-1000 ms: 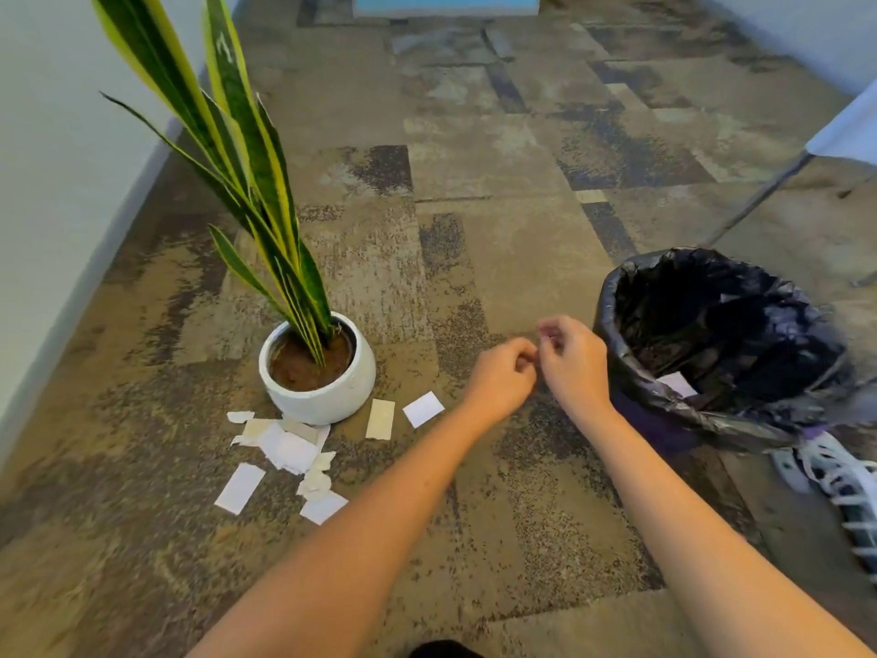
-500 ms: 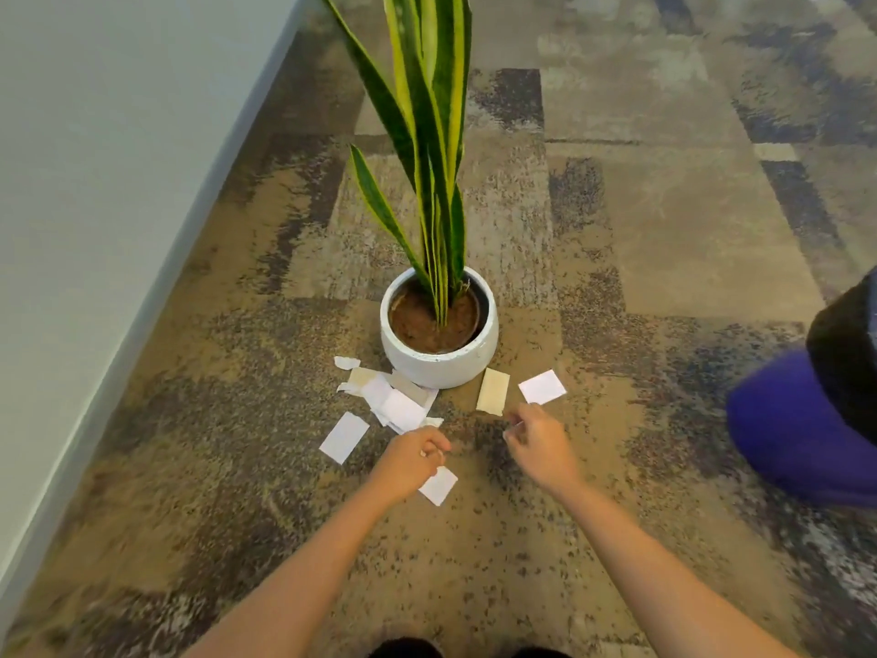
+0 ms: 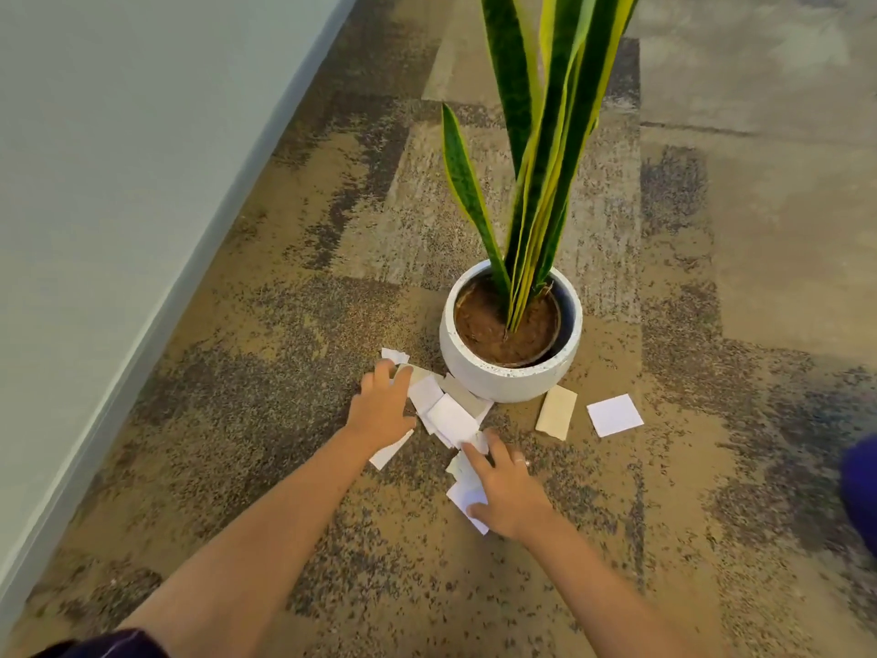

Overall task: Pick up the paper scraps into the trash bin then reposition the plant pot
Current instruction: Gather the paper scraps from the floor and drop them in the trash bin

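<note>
Your left hand (image 3: 382, 410) and right hand (image 3: 505, 491) lie flat, fingers spread, gripping nothing, on white paper scraps (image 3: 451, 417) beside the round white plant pot (image 3: 510, 375).

The leaves (image 3: 545, 135) of the plant run out of the top edge, so their tips are unseen. At the right edge only a blurred purple sliver (image 3: 861, 486) shows, possibly part of the trash bin. The left hand (image 3: 382, 410) covers part of the paper scraps (image 3: 451, 417), and the right hand (image 3: 508, 491) hides most of a white piece beneath it. Some scraps slip under the plant pot (image 3: 510, 372).
</note>
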The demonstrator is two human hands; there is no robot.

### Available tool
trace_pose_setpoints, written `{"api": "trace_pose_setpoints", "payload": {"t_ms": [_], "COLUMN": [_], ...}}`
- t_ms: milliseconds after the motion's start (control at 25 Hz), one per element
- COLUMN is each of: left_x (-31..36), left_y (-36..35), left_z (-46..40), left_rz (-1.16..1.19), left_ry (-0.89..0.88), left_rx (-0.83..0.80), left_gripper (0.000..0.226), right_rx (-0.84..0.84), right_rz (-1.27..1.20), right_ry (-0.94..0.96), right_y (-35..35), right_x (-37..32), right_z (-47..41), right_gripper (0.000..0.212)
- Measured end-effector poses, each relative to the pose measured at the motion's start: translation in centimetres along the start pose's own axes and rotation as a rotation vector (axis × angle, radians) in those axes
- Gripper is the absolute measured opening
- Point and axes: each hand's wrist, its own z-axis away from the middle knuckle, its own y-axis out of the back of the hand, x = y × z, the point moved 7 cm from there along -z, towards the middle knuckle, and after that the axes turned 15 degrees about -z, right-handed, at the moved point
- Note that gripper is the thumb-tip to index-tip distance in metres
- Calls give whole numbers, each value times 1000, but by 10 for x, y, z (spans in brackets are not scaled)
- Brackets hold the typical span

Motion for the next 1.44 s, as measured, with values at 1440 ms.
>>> {"api": "trace_pose_setpoints", "payload": {"t_ms": [1440], "left_x": [-15], "left_y": [-94], "left_z": [96], "left_rz": [1317], "left_ry": [410], "left_rx": [-219], "left_gripper": [30], "right_rx": [205], "right_rz": [-299], "right_ry": [-160], "right_y": [-6], "right_x": [5], "right_z": [-17], "right_gripper": [49]}}
